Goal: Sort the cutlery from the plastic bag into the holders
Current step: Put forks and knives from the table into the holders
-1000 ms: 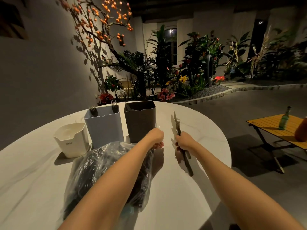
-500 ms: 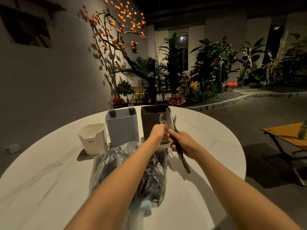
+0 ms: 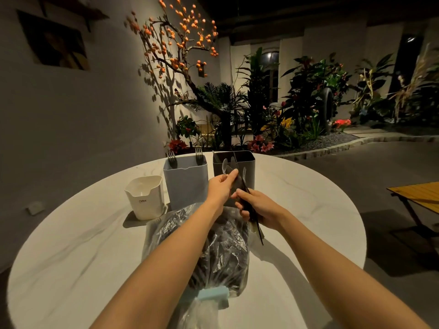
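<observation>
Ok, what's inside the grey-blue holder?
Two forks stand tines-up in the grey-blue holder, one at each back corner. Its wall hides their handles and anything lower.

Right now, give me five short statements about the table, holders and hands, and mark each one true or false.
1. Fork heads stick up out of the grey-blue holder. True.
2. The white holder stands to the right of the dark holder. False: it stands at the left end of the row, left of the grey-blue one.
3. The right hand grips a bunch of dark-handled cutlery. True.
4. The left hand lies flat on the table. False: it is raised, pinching a piece from the bunch in front of the dark holder.
5. The plastic bag hangs off the table edge. False: it lies on the tabletop, under the forearms.
</observation>
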Motion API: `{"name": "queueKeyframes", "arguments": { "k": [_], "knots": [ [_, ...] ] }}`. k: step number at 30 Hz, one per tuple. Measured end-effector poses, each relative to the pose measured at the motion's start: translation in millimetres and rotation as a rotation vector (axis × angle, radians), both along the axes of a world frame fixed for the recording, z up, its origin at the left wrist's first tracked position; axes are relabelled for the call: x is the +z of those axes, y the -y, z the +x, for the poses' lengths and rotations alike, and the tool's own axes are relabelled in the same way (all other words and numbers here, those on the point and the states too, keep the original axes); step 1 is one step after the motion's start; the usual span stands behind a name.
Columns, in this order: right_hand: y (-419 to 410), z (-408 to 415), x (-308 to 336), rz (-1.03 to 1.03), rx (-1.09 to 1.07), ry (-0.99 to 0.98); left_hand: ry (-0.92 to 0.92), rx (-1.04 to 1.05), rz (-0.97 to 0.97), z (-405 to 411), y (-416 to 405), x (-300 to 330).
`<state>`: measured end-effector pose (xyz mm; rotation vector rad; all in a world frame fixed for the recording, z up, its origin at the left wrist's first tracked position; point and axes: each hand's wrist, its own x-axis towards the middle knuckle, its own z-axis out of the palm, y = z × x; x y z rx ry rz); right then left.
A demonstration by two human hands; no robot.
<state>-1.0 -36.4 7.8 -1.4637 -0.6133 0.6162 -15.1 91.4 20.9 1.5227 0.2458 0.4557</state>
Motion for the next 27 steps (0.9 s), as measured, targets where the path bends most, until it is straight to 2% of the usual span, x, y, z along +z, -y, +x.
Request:
{"name": "queueKeyframes", "arguments": {
  "k": [4,9,12,17,22,27],
  "knots": [
    [1.0,-1.2,1.2,-0.007,0.013,0.005,0.033,0.016,-0.001,-0.5,-1.6,2.0],
    [3.0,-2.3,4.0,-0.032,0.064,-0.012,-0.028,-0.055,0.086,-4.0,-5.7,4.7],
    [2.5,-4.3,5.9,-0.068,0.088,0.007,-0.040,-0.056,0.045,-7.1,-6.0,7.1],
    [5.0,-5.0,7.0,-0.055,0.147,-0.066,-0.080,-0.119,-0.146,-12.8,-6.5,9.4],
    [4.9,-5.8,7.4,-0.068,0.163,-0.047,-0.025,-0.118,-0.179,-12.6,-12.0,8.1],
    [6.1,-5.7,9.8,-0.057,0.194,-0.113,0.017,-0.096,-0.182,-12.7,-15.0,8.1]
  ]
}}
